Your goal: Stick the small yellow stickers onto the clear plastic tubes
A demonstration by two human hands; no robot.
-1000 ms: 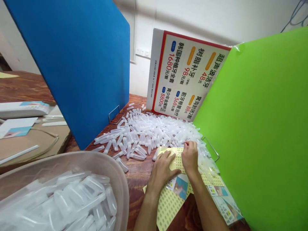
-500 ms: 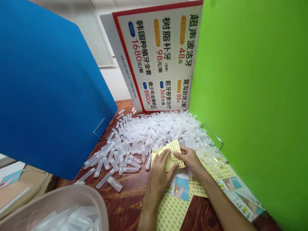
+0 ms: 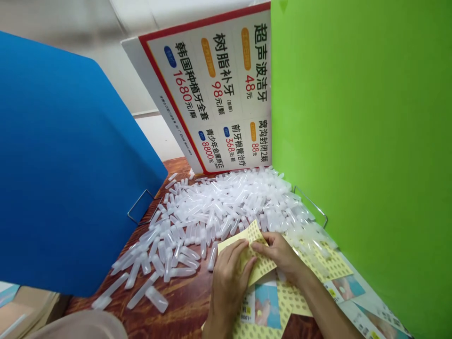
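Note:
A yellow sheet of small dark oval stickers point(image 3: 263, 263) is bent up between my two hands. My left hand point(image 3: 231, 273) lies across its left part, fingers curled on it and thumb on its face. At the right edge, my right hand point(image 3: 278, 252) pinches the sheet between thumb and fingers. Below it on the table are more yellow sticker sheets point(image 3: 293, 301) and a printed card with a blue photo point(image 3: 267, 306). Just beyond my hands spreads a large heap of small translucent plastic tubes point(image 3: 226, 197) with caps.
A blue panel point(image 3: 70, 165) stands at left and a green panel point(image 3: 360, 117) at right, each with a wire foot. A printed price board point(image 3: 212, 89) closes off the back. A translucent tub point(image 3: 81, 327) is at the lower left of the brown table point(image 3: 176, 301).
The view has tilted up and turned slightly right, so the tub shows less. Both hands stay on the sheet, whose lower right part is raised a little more.

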